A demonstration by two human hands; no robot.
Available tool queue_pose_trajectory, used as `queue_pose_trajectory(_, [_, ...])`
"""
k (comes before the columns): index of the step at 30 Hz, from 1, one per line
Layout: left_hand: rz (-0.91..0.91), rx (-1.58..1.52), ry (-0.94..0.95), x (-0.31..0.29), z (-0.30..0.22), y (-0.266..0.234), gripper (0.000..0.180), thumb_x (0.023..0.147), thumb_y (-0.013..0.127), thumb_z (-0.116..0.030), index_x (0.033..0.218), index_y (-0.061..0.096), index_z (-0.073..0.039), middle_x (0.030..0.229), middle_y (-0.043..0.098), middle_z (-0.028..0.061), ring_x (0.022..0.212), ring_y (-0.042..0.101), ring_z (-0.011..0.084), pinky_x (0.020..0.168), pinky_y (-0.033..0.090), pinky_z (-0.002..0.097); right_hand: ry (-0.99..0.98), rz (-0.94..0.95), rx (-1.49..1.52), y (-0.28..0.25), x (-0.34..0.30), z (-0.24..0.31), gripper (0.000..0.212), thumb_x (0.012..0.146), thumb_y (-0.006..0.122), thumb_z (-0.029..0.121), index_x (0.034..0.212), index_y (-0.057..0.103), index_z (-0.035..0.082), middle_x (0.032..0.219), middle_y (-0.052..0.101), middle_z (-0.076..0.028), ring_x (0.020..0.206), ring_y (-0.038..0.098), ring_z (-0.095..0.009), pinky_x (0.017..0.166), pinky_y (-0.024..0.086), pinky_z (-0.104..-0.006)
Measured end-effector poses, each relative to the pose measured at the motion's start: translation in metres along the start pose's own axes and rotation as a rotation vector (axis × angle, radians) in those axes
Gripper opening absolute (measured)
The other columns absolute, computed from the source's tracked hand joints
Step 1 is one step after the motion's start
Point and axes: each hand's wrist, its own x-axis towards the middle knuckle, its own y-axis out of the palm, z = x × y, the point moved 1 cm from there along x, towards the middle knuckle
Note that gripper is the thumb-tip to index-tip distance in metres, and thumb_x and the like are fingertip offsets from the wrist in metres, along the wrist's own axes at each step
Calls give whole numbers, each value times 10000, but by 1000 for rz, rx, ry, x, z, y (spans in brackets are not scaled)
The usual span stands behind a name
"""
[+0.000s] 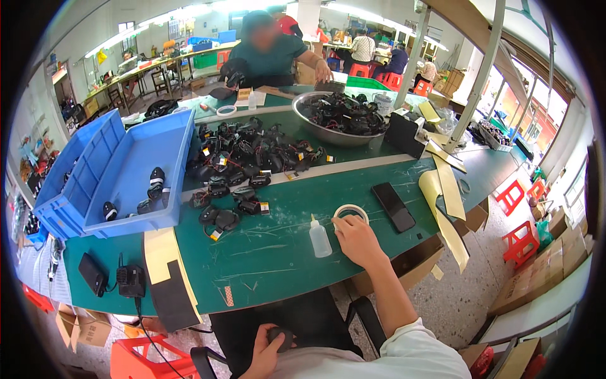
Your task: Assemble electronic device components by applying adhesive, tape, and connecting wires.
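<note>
My left hand (266,351) is low at the near edge of the view, closed around a dark rounded piece (281,338); its exact kind is not clear. Over the green tabletop, my right hand (357,240) has its fingers bent together at the near left rim of a roll of cream tape (360,210). Just left of these fingers stands a translucent squeeze bottle (320,240) with a pointed yellowish nozzle. A black phone (393,206) lies to the right of the tape.
Black wired parts (246,148) are heaped mid-table; more fill a metal bowl (344,140). A blue bin (140,151) at left holds a few dark pieces. Yellow strips (449,183) hang over the right edge. Across the table sits another person (268,60).
</note>
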Motion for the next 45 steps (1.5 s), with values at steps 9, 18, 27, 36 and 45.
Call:
queue_pose_trajectory(9, [3, 84, 19, -3, 0, 11, 401, 918, 613, -287, 1235, 439, -113, 1034, 602, 101, 846, 588, 203, 675, 495, 291, -254, -228, -135, -3, 0, 6, 116, 747, 666, 67, 857, 703, 58, 1009, 664, -68, 944, 644, -267, 834, 520, -376])
queue_pose_trajectory(18, [36, 83, 57, 3, 3, 3, 220, 962, 517, -79, 1156, 416, -62, 986, 665, 189, 824, 667, 258, 679, 503, 329, -245, 29, -252, -3, -11, 18, 186, 804, 570, 93, 978, 631, 119, 1099, 662, -81, 994, 644, -234, 917, 452, -426])
queue_pose_trajectory(27, [45, 51, 20, -2, 5, 0, 253, 953, 543, -50, 1160, 399, -26, 1016, 645, 176, 861, 662, 240, 802, 535, 355, -26, 103, 38, -24, -20, 36, 501, 825, 699, 157, 1297, 543, 97, 1294, 565, -181, 1169, 571, -315, 1009, 428, -489])
queue_pose_trajectory(36, [28, 46, 141, 3, -9, 6, 369, 928, 539, -63, 1260, 381, -63, 1053, 622, 172, 863, 633, 226, 717, 498, 319, -127, 56, -105, -42, -31, 4, 193, 842, 653, 58, 1008, 572, 3, 1046, 634, -152, 1075, 593, -332, 1086, 337, -560])
queue_pose_trajectory(45, [-80, 432, 669, 8, -61, 27, 439, 905, 584, -70, 1302, 403, -22, 1056, 560, 90, 916, 530, 132, 825, 440, 273, -509, 218, 244, -79, -66, 136, 166, 825, 697, 82, 941, 617, -7, 599, 498, -41, 471, 509, -202, 426, 404, -317])
